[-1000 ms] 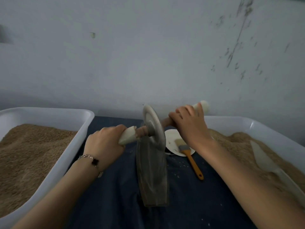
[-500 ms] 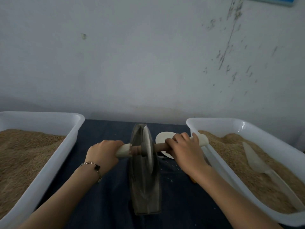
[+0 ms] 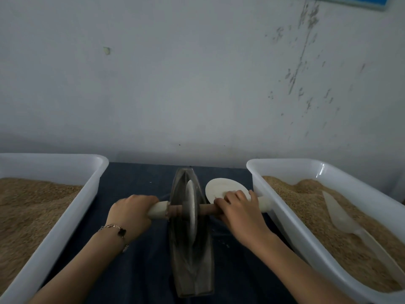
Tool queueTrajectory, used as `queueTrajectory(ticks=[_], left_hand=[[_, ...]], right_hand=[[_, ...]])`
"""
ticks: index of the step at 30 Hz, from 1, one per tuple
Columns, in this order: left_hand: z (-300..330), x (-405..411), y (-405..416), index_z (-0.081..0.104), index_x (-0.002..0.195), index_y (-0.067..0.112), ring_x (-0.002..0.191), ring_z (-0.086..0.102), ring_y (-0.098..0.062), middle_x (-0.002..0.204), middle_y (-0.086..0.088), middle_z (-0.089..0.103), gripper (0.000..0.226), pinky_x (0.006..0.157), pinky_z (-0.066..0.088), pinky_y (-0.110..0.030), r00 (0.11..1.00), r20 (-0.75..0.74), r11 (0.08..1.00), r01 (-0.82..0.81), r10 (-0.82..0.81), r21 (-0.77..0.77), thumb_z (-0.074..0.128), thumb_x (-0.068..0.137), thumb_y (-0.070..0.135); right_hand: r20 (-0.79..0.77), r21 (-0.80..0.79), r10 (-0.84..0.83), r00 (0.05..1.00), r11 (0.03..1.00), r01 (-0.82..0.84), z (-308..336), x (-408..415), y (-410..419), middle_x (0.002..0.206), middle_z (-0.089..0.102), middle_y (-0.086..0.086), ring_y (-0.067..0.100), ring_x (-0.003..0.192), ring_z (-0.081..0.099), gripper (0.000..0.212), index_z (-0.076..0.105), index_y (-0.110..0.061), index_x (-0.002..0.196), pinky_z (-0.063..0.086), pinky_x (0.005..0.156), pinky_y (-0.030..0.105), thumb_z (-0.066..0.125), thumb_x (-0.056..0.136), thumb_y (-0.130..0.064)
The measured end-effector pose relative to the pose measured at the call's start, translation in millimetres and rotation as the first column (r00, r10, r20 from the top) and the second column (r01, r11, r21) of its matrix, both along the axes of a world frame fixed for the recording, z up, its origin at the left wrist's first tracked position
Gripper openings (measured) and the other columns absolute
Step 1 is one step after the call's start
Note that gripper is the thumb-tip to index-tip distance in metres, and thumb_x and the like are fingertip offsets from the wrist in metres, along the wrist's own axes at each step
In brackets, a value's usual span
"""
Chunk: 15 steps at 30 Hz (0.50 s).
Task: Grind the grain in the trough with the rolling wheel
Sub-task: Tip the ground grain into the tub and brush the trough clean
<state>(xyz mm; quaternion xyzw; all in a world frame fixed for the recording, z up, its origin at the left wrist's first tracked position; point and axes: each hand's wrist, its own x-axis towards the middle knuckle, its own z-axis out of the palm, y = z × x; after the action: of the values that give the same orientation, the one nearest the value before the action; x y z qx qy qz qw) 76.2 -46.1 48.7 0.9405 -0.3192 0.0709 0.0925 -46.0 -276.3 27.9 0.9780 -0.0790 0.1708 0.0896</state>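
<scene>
Since the rolling wheel (image 3: 191, 212) looks heavy, rigid metal seated in the narrow trough (image 3: 191, 255) mid-table, left hand (image 3: 129, 216) and right hand (image 3: 237, 212) each clamp an axle-handle end, keeping it upright.

Both forearms are bare, no sleeves showing anywhere in the shot. Only thing worn is a thin chain bracelet (image 3: 114, 229) on the wrist of the left hand (image 3: 129, 213), with a small dark clover-shaped charm. The right hand (image 3: 238, 212) has no jewellery on the side that's visible.
</scene>
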Motion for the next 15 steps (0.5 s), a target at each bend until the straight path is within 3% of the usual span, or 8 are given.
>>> queueTrajectory(ticks=[4, 8, 13, 15], left_hand=[[-3, 0, 1, 0.056, 0.102, 0.036, 0.089, 0.057, -0.009, 0.098, 0.013, 0.061, 0.025, 0.068, 0.037, -0.021, 1.000, -0.001, 1.000, 0.010, -0.010, 0.004, 0.054, 0.085, 0.018], [-8, -1, 3, 0.055, 0.103, 0.036, 0.091, 0.057, -0.009, 0.101, 0.012, 0.062, 0.025, 0.068, 0.037, -0.021, 0.999, 0.023, 1.000, 0.028, -0.027, -0.012, 0.055, 0.085, 0.018], [-14, 4, 8, 0.051, 0.112, 0.033, 0.099, 0.054, -0.009, 0.108, 0.012, 0.058, 0.028, 0.077, 0.038, -0.021, 0.987, 0.135, 0.996, 0.089, -0.090, 0.016, 0.056, 0.086, 0.023], [-16, 6, 10, 0.048, 0.115, 0.031, 0.102, 0.052, -0.011, 0.111, 0.010, 0.056, 0.030, 0.083, 0.040, -0.022, 0.981, 0.169, 0.994, 0.087, -0.097, 0.068, 0.057, 0.087, 0.028]], right_hand=[[0.018, 0.001, 0.009, 1.000, 1.000, -0.009, 2, 0, 2, 0.115, 0.056, -0.002, 0.025, 0.110, 0.047, 0.027, 0.057, -0.030, 0.119, 0.025, 0.103, 0.052, 0.053, 0.092, -0.031], [0.109, -0.023, 0.035, 0.993, 0.999, -0.033, 2, -2, 3, 0.093, 0.065, 0.001, 0.027, 0.090, 0.060, 0.024, 0.070, -0.025, 0.099, 0.041, 0.092, 0.055, 0.075, 0.076, -0.029], [0.003, -0.002, 0.055, 0.998, 0.998, -0.055, 0, -12, -15, 0.118, 0.060, -0.005, 0.020, 0.111, 0.054, 0.047, 0.057, -0.028, 0.127, 0.033, 0.103, 0.045, 0.065, 0.083, -0.043], [-0.014, 0.011, 0.044, 0.999, 0.999, -0.044, -1, -15, -21, 0.123, 0.057, -0.009, 0.016, 0.115, 0.051, 0.049, 0.050, -0.030, 0.131, 0.029, 0.105, 0.038, 0.062, 0.085, -0.038]])
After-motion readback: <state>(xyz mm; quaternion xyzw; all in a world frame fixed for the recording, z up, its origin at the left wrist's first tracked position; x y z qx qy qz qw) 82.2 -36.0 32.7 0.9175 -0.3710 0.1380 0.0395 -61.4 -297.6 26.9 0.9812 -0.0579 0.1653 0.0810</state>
